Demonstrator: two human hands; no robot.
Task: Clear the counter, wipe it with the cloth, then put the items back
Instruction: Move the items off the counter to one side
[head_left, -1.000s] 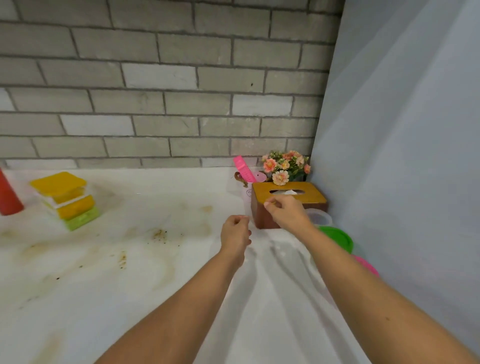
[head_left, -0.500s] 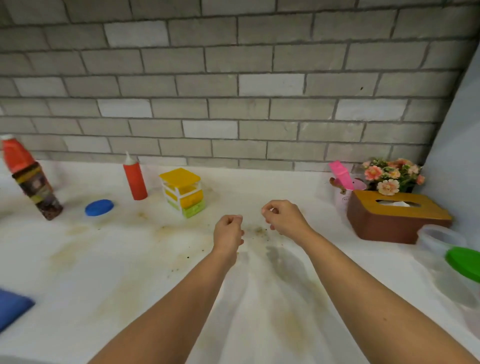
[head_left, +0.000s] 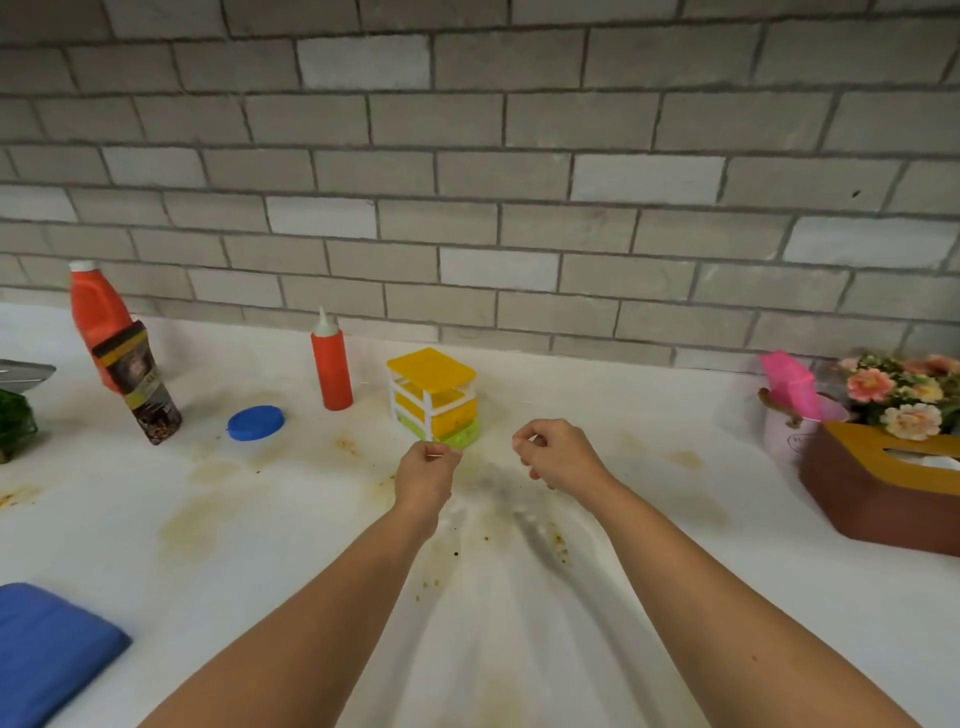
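Left hand (head_left: 426, 470) hovers well right of blue cloth (head_left: 47, 654).

Standing here, I can't read a single word. The tall orange-red plastic bottle with the white cap (head_left: 100, 312) on the white surface (head_left: 260, 545) wears a dark paper label with gold bands (head_left: 136, 375), but its lettering is only a blur. The pale pink round cup (head_left: 783, 441) at the right carries a faint grey printed mark (head_left: 797, 441) on its side, too small to make out.
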